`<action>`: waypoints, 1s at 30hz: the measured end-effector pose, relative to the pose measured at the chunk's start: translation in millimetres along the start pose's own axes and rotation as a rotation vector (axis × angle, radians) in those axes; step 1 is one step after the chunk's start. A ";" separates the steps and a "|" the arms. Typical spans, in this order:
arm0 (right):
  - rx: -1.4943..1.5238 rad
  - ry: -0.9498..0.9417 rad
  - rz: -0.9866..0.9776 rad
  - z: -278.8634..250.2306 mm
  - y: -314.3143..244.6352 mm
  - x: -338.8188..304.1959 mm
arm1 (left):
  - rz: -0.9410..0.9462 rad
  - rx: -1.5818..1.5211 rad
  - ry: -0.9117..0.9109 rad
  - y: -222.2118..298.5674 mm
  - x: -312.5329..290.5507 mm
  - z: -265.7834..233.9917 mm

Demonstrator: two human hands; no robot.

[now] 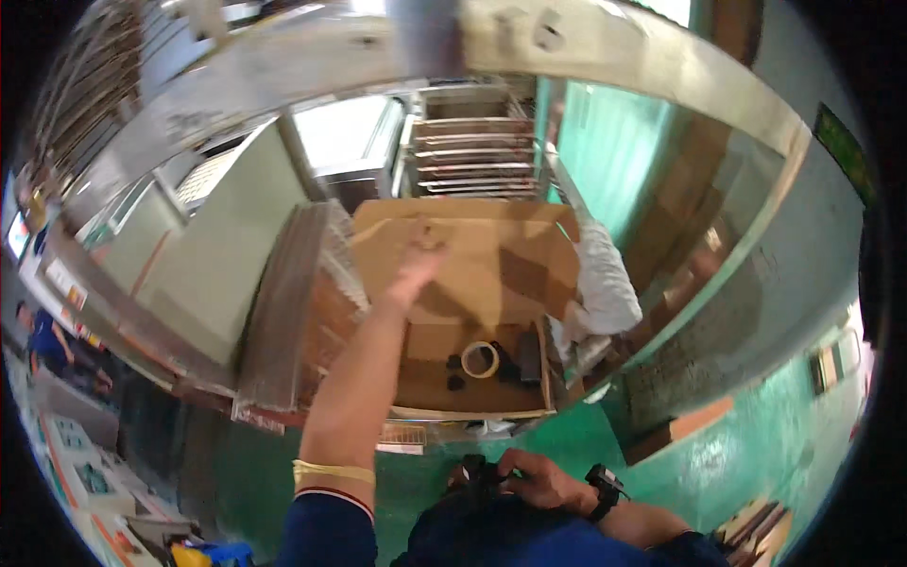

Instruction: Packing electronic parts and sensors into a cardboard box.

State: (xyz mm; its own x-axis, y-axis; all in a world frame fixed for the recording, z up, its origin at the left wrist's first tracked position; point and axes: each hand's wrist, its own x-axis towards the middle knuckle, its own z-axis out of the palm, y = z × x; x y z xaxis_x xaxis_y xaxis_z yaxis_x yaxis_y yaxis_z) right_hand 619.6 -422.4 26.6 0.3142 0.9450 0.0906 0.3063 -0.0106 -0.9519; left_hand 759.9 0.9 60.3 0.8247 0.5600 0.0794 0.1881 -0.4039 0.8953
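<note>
My left hand [425, 255] reaches far forward over the raised cardboard lid [472, 269] of an opened box. Its fingers look apart and hold nothing that I can see; whether they touch the lid is unclear. Inside the box's lower part [430, 386] lie a roll of tape [480, 360], a dark block-like object [531, 357] and several small black pieces [456, 382]. Close to my body, my right hand [540, 480] is closed around a small black device [480, 470]. Another black device is strapped at my right wrist [607, 484].
Stacked brown panels [288, 302] stand left of the box, and a white wrapped bundle [605, 279] leans at its right. A pale beam [605, 42] crosses above. Behind is a slatted rack [475, 156]. Another person [49, 340] is at far left. Boards [756, 529] lie lower right.
</note>
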 end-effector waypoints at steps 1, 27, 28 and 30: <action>0.028 0.016 0.028 -0.9 -0.9 -7.8 | 0.066 0.076 0.044 -12.7 11.7 8.8; 0.092 0.461 0.137 -20.5 26.5 -20.6 | 0.148 0.575 -0.365 -210.2 -78.0 122.5; 0.097 0.452 0.111 -23.1 27.9 -19.3 | 0.127 0.562 -0.400 -205.7 -79.8 123.2; 0.076 0.451 0.098 -25.0 29.1 -13.7 | 0.116 0.575 -0.444 -197.5 -86.0 123.3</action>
State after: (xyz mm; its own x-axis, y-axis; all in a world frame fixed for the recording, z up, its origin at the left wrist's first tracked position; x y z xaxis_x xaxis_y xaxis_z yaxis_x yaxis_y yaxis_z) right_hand 646.6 -443.8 5.0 0.7030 0.7040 0.1010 0.1937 -0.0530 -0.9796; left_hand 717.6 -56.7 -177.4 0.9718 0.1939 -0.1343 0.2356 -0.8267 0.5110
